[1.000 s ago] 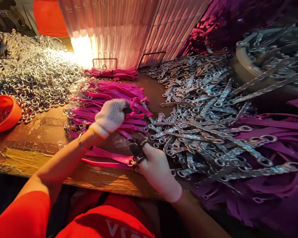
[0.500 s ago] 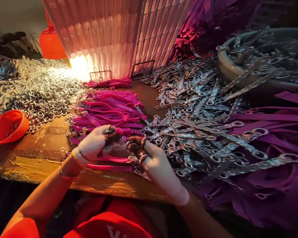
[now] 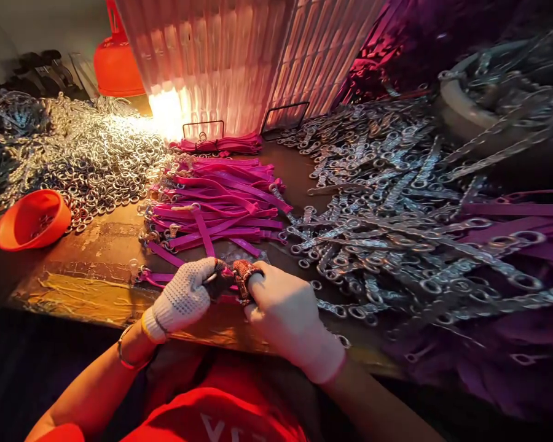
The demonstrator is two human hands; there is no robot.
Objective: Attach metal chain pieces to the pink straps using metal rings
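Note:
My left hand (image 3: 184, 294), in a white dotted glove with dark fingertips, is closed on a pink strap (image 3: 229, 274). Only a short pink stretch shows between my two hands; the rest is covered by fingers. My right hand (image 3: 281, 298), gloved the same way with brownish fingertip covers, is closed like a fist against the same spot, thumb side toward the left hand. Any metal part inside the fingers is hidden. Just beyond my hands lies a pile of pink straps (image 3: 221, 190), several with metal clasps at their left ends.
Heaped silver chains and rings (image 3: 105, 159) lie at left by an orange bowl (image 3: 9, 221) and a lit orange lamp (image 3: 117, 67). Bundled chains (image 3: 387, 221) cover the right side, near a large tub (image 3: 465, 104) and purple straps (image 3: 511, 218). A corrugated translucent panel (image 3: 221, 61) stands behind.
My hands have come closer together and lower, and the right hand has turned knuckles-up into a fist. The view has shifted, so the bench appears farther right and slightly higher.

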